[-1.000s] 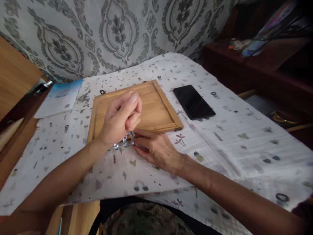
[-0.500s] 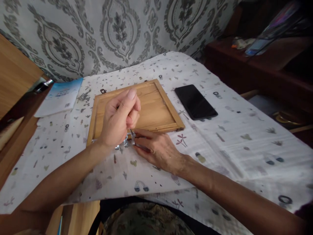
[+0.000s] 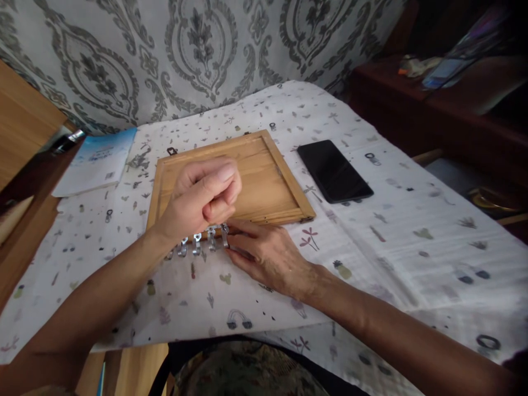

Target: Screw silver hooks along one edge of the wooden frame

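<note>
A wooden frame (image 3: 264, 181) with a flat panel lies on the patterned cloth. Along its near edge runs a row of shiny metal hooks (image 3: 197, 245), partly hidden by my left wrist. My left hand (image 3: 206, 192) is closed in a fist above the frame, just over the hooks; whatever it grips is hidden inside. At the right end of the row, my right hand (image 3: 268, 256) has its fingertips closed around the last hook, steadying it against the frame's edge.
A black phone (image 3: 334, 170) lies right of the frame. On the left is a blue and white booklet (image 3: 97, 162). The cloth-covered table (image 3: 396, 242) meets a patterned curtain (image 3: 202, 49) at the back. Dark red furniture (image 3: 396, 104) stands at the right.
My left fist has turned and dropped slightly. A thin metal shaft seen below it before is now hidden, and more hooks show. My right hand stays at the end hook.
</note>
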{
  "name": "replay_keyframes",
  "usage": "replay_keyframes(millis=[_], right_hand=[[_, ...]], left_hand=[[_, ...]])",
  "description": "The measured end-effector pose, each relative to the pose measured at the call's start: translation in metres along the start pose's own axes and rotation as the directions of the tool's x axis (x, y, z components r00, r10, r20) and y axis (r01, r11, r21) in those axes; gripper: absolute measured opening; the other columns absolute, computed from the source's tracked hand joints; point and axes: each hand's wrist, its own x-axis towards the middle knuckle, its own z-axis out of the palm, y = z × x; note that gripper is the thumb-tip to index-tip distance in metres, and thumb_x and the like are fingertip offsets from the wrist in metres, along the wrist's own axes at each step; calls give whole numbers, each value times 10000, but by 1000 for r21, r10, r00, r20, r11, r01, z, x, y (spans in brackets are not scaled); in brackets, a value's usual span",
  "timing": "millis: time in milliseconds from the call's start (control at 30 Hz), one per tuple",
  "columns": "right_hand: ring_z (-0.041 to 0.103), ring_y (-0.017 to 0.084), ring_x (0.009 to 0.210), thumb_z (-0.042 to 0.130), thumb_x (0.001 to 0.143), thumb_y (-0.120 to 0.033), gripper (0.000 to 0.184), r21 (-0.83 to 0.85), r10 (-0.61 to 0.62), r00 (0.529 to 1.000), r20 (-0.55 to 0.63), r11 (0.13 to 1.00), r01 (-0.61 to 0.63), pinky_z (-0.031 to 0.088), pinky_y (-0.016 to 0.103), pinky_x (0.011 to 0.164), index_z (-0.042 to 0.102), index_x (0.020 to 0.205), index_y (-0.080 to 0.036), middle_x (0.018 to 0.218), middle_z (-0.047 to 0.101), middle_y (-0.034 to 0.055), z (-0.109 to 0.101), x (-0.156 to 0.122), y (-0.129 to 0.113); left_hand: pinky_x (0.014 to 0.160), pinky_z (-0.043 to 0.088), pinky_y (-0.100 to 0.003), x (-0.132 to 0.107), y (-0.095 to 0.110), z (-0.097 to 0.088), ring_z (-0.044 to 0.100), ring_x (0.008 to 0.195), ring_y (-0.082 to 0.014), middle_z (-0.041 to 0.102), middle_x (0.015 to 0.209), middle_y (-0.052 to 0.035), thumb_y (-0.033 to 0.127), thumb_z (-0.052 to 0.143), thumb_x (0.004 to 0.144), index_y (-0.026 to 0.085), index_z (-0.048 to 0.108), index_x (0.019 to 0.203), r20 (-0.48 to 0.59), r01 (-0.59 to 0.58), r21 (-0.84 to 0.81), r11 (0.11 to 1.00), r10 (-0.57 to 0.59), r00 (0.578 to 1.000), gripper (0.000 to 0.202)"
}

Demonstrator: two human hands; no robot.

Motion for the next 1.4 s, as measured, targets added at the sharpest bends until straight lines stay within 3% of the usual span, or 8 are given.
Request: replay_keyframes(millis=[167,267,433,567,767,1000,1400], right_hand=[[697,185,891,571,955,-246,168,-14,-20,1000,-21,1000,20,523,286,718,727,961,-184,1119,722,75,0,0,0],[707,186,879,591,944,-238,146,-32,-31,999,-34,999,30,522,282,707,724,939,-179,1121,727,74,1,0,0],[706,181,864,602,941,-244,141,-52,-34,999,-34,998,32,513,276,704,729,940,-183,1103,733,70,2,0,0],[690,159,849,568,963,-255,180,-41,-24,999,-28,999,23,504,260,701,738,954,-194,1113,724,69,2,0,0],[686,154,832,568,962,-262,188,-54,-12,1000,-17,999,11,507,260,699,743,958,-193,1093,726,68,2,1,0],[712,189,848,589,946,-268,171,-68,-18,999,-27,998,16,527,287,686,735,934,-179,1130,729,80,3,0,0],[708,192,845,545,963,-268,210,-49,-12,1000,-8,999,12,511,294,673,735,941,-180,1115,723,81,2,1,0]], left_hand=[[336,146,-152,4,0,-7,124,332,-15,159,462,95,318,533,963,172,500,607,112,29,3,1000,-29,993,386],[347,151,-146,3,0,-9,103,341,-10,158,462,102,300,527,962,168,492,609,102,16,-15,1000,-15,995,378],[363,181,-155,-6,-4,2,85,355,-15,174,457,108,312,541,962,165,514,645,-104,-65,16,998,67,992,350],[362,177,-165,-8,0,12,97,354,-28,180,442,104,343,586,938,178,504,638,-316,-104,76,992,123,941,352],[354,138,-193,-4,19,8,86,352,-25,205,447,97,373,644,913,176,548,630,-194,-128,143,981,155,969,358],[347,134,-179,-4,3,5,66,352,-36,183,435,102,335,551,958,184,521,622,-333,-195,87,977,213,918,370],[357,163,-183,-6,-1,5,90,345,-35,197,432,97,345,557,964,181,531,634,-278,-180,80,981,195,941,370]])
